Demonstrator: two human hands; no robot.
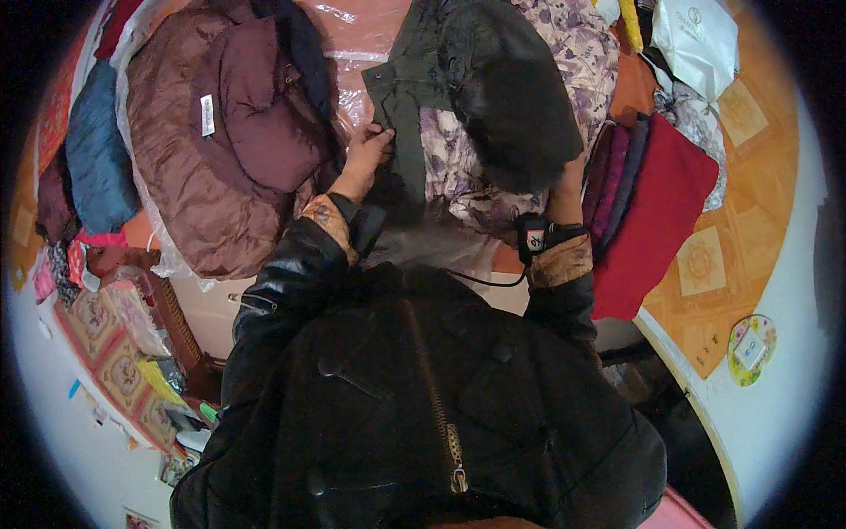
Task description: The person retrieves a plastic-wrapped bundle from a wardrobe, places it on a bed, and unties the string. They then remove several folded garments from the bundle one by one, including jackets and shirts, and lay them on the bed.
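Observation:
A dark green jacket with a purple floral lining lies spread in front of me. My left hand grips the jacket's left front edge between thumb and fingers. My right hand reaches in at the jacket's right side; its fingers are hidden behind the dark cloth, so its grip does not show. Left of the jacket is a folded maroon-brown padded coat with a white label, on clear plastic wrapping.
On the right sit a folded red cloth, dark folded garments and a white bag bearing writing. Far left are a blue garment and other clothes. A cord runs from a black band on my right wrist.

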